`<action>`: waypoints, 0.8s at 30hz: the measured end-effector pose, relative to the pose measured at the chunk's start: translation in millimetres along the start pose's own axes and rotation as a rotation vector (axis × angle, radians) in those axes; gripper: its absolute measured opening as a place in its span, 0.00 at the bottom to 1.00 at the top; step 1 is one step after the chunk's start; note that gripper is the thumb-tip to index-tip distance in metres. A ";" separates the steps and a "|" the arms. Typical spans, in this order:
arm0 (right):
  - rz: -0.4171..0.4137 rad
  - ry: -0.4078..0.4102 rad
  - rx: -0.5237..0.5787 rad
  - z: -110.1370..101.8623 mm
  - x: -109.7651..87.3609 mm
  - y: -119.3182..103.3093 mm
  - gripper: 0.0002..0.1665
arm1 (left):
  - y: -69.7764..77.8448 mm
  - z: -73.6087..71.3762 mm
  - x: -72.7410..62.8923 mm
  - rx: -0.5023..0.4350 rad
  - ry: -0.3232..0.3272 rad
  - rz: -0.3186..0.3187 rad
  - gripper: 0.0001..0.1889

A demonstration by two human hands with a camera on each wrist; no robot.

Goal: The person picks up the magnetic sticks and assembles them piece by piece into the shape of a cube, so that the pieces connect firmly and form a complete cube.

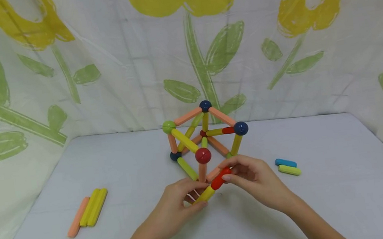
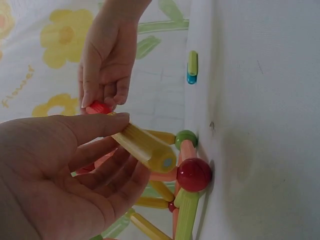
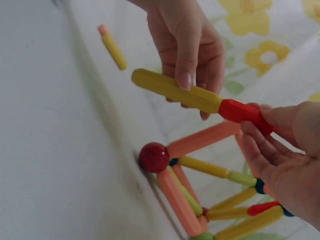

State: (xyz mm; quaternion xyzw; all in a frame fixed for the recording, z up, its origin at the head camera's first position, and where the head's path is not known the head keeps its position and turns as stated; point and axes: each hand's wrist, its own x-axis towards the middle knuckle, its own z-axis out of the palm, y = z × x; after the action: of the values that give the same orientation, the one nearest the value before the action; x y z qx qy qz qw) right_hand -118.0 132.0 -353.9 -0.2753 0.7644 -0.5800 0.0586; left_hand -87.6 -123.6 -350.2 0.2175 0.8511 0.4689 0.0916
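Note:
A yellow rod (image 3: pixel 165 90) and a shorter red rod (image 3: pixel 237 111) are joined end to end, held slantwise above the table. My left hand (image 1: pixel 174 206) pinches the yellow one between thumb and fingers. At the other end, my right hand (image 1: pixel 257 179) grips the red one with thumb and fingertips. Right behind both hands stands a box-like frame of rods and balls, with a green ball (image 1: pixel 168 127), a dark blue ball (image 1: pixel 241 128) and a red ball (image 1: pixel 203 155) at its upper corners. A red ball (image 2: pixel 194 174) at a lower corner is hidden by my hands in the head view.
On the left of the table lie a salmon rod (image 1: pixel 79 217) and two yellow rods (image 1: pixel 94 207) side by side. A short blue rod (image 1: pixel 286 162) and a short light green rod (image 1: pixel 289 170) lie at right. A flower-printed cloth (image 1: pixel 112 93) hangs behind the table.

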 end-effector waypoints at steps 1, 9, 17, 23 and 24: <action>0.003 0.007 0.017 1.1 0.2 0.5 0.15 | -0.4 0.7 0.2 -0.004 -0.019 0.000 0.16; 0.041 0.096 0.013 6.7 0.7 -0.6 0.16 | 0.9 -1.8 -1.8 -0.095 -0.026 -0.030 0.18; -0.039 0.178 -0.136 7.5 6.8 -1.4 0.14 | 6.4 -15.4 -0.6 -0.258 0.191 -0.082 0.18; -0.219 0.376 -0.305 -4.2 17.2 0.9 0.16 | -6.0 -17.1 10.7 -0.341 0.378 -0.161 0.17; -0.244 0.415 -0.320 -7.0 19.9 1.7 0.15 | -8.7 -17.0 13.0 -0.371 0.393 -0.179 0.17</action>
State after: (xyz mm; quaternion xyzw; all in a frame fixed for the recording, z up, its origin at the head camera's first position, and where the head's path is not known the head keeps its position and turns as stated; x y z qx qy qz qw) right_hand -138.2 128.5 -348.6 -0.2465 0.8030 -0.4989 -0.2132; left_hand -107.7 -134.7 -347.5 0.0258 0.7681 0.6398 0.0042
